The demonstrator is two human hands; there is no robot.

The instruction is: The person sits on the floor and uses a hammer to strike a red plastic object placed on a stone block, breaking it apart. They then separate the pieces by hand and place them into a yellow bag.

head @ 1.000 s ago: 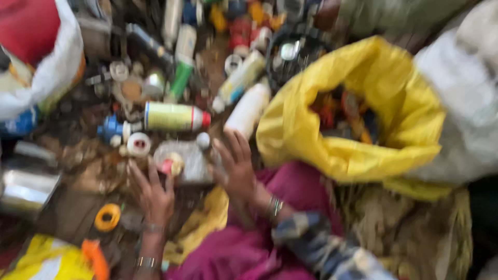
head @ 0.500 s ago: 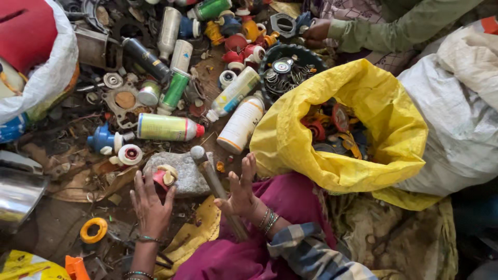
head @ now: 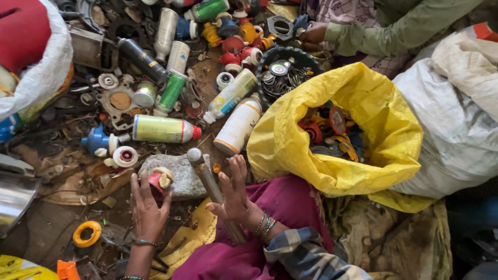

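Two bare hands work over a flat grey stone (head: 179, 173) on the littered ground. The left hand (head: 147, 203) pinches a small red-and-cream cap piece (head: 158, 179) against the stone's near edge, its grip closed around the piece with thumb and fingers. The right hand (head: 233, 193) is spread, palm up and fingers apart, its grip released; it stands just beside the handle of a hammer (head: 211, 192) without clasping it. The hammer's rounded metal head rests at the stone's right edge and its wooden handle slants down toward the person's purple-clad lap.

The cap piece looks like light, hard plastic with a small fitting set in it: stiff, probably brittle under a blow, and small enough to skid off the stone, so it is best held low on its sides with fingertips clear of the top. The hammer will be head-heavy; the worn handle looks dry, and a hold on its lower half would give most swing.

Beside the stone lie a pale green spray can (head: 163, 129), a white bottle (head: 238, 126) and a blue nozzle piece (head: 97, 141). A yellow sack (head: 337, 171) of coloured parts gapes at the right. Another person's hand (head: 313, 34) works at the top.
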